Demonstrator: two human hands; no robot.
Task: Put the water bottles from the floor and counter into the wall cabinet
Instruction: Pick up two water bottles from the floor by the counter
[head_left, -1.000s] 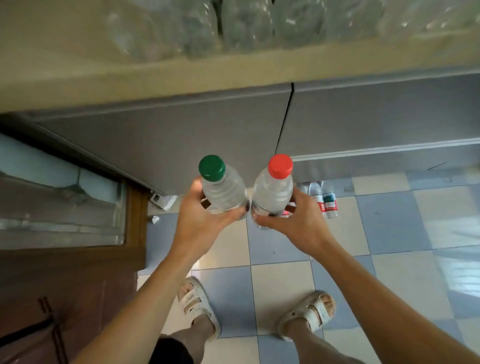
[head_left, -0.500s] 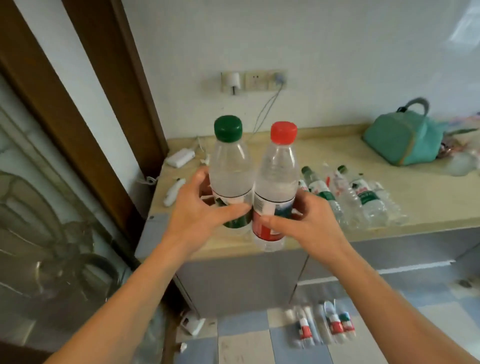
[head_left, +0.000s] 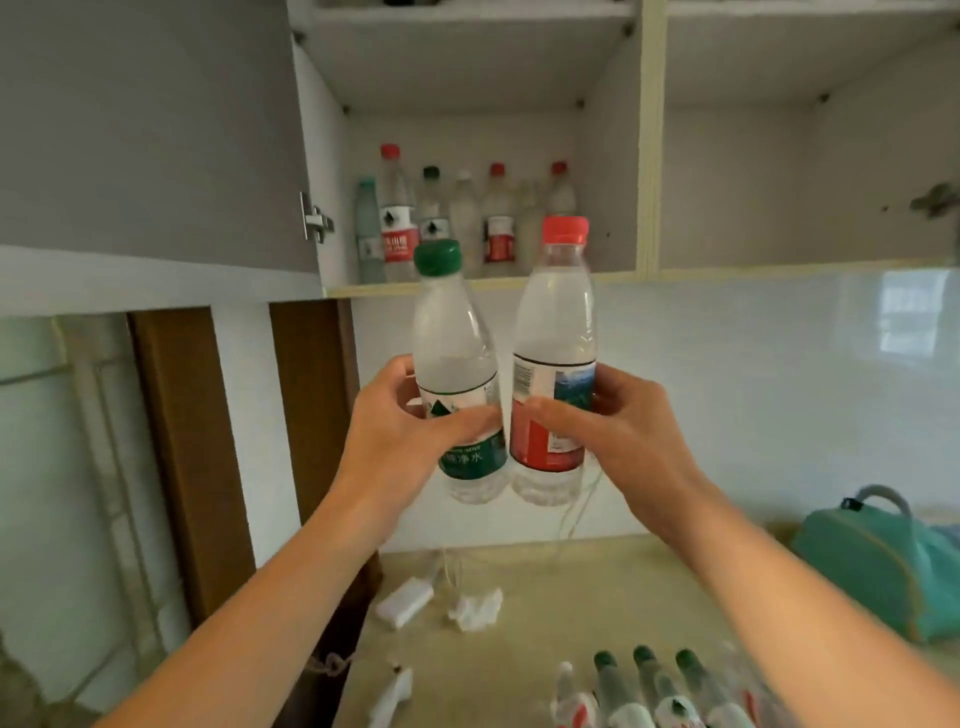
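My left hand (head_left: 400, 431) grips a green-capped water bottle (head_left: 452, 343) around its green label. My right hand (head_left: 618, 436) grips a red-capped water bottle (head_left: 556, 322) around its red label. Both bottles are upright, side by side and nearly touching, raised just below the open wall cabinet (head_left: 644, 156). Several bottles (head_left: 457, 218) with red, green and pale caps stand in a row at the back of the cabinet's left compartment. More bottles (head_left: 654, 691) lie on the counter (head_left: 545, 582) at the bottom of the view.
The cabinet door (head_left: 145, 130) stands open at the left. The cabinet's right compartment (head_left: 805, 182) holds nothing visible. A teal bag (head_left: 878, 566) sits on the counter at the right. White chargers and cables (head_left: 441, 603) lie near the wall. A brown door frame (head_left: 182, 457) is at the left.
The view has tilted up from the floor to the counter and then to the wall cabinet. Both hands have lifted the two bottles up toward the cabinet's lower shelf.
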